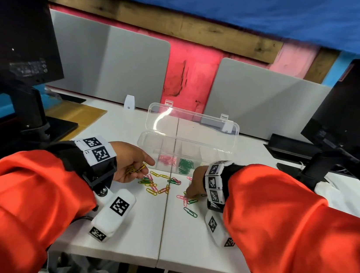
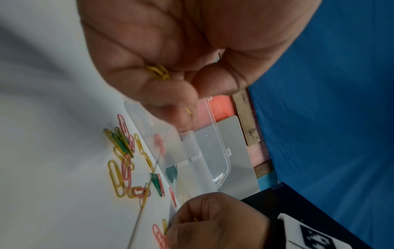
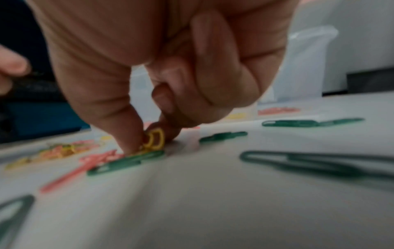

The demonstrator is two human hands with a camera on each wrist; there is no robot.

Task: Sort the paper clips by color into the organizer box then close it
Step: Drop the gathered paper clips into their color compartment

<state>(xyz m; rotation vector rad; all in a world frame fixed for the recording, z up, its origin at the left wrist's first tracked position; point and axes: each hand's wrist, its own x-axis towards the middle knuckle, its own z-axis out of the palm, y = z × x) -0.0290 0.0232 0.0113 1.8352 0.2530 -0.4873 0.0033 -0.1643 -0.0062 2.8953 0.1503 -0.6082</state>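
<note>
A clear organizer box (image 1: 151, 141) stands open on the white desk, lid (image 1: 192, 124) tilted back. Pink clips (image 1: 167, 160) fill one front compartment and green clips (image 1: 185, 166) the one to its right. My left hand (image 1: 134, 164) hovers palm-up in front of the box, cupping several yellow clips (image 2: 158, 71) in curled fingers. My right hand (image 1: 195, 184) reaches down to the desk and pinches yellow clips (image 3: 154, 139) between thumb and fingertip, just above a green clip (image 3: 125, 162). Loose yellow, pink and green clips (image 1: 154, 184) lie scattered between the hands.
Black monitors on stands flank the desk, at the left (image 1: 14, 46) and the right (image 1: 356, 113). Grey divider panels (image 1: 106, 62) stand behind the box. A seam (image 1: 165, 214) runs down the middle of the desk. A lone green clip (image 1: 190, 212) lies toward the front edge.
</note>
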